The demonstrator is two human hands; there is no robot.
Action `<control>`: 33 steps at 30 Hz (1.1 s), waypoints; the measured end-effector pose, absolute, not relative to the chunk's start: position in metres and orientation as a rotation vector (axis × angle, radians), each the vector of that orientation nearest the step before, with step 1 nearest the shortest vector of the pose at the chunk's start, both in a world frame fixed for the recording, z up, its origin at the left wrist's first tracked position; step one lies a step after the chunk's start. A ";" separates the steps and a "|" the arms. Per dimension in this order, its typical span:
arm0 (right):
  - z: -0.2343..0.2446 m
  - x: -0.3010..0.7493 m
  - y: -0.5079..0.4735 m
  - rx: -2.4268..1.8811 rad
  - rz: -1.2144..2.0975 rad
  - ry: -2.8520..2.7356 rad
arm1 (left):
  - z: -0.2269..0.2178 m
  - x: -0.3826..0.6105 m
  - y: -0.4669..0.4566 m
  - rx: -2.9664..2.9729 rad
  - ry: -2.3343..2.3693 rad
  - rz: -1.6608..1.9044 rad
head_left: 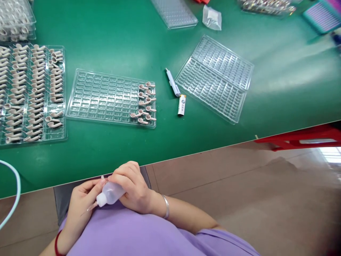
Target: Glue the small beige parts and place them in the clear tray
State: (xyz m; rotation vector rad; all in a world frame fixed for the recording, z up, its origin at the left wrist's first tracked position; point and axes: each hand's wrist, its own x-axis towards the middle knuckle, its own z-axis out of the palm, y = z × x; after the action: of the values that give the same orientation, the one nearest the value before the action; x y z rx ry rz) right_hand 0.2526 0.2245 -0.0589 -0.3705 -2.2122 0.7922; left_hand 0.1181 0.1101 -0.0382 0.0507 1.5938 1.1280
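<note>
At the left of the frame, a transparent tray (52,134) holds columns of beige curved pieces (36,85), with a few bare compartments near its lower right corner. Below centre, the left hand (84,197) pinches a small pale part (102,177) between thumb and fingers, the part being mostly hidden. Above the hands lies a second transparent tray (102,95); its two rightmost columns bear similar pieces, and the compartments farther left are unoccupied. If this tray is being filled, the work appears to be at an early stage, with most compartments left; the direction of transfer cannot be told. The right hand (135,188) is curled around a translucent squeeze bottle (114,193), whose white cap and thin nozzle point to the lower left. Right of centre, a white lighter (181,106) reads "BMW" beneath a round emblem; the bottle shows no legible writing.
</note>
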 end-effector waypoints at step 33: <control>-0.041 0.272 0.257 -0.602 1.334 -1.883 | -0.004 0.108 0.117 1.027 1.861 1.110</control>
State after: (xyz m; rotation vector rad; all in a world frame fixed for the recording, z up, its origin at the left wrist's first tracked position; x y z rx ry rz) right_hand 0.2719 0.2570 -0.0410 -0.6025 -1.8825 1.3341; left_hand 0.1078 0.1165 -0.0042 1.0265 1.8607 1.1101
